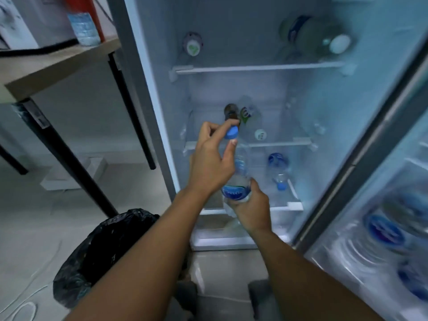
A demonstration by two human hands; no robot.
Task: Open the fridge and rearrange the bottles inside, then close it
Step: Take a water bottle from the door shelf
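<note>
The right hand [251,208] wrapped the water bottle [238,181] low on its body, before the open fridge [370,66]; above that grip, the left hand [209,163] pinched its blue cap [231,132] (seemingly loosened). Tilting might spill water.

Top shelf [254,67]: two bottles lying. Middle shelf [278,143]: three bottles. Bottom: one bottle [278,169].

Door bottles [389,230] motion-blurred, top-shelf bottle [310,33] blurred, labels unreadable
</note>
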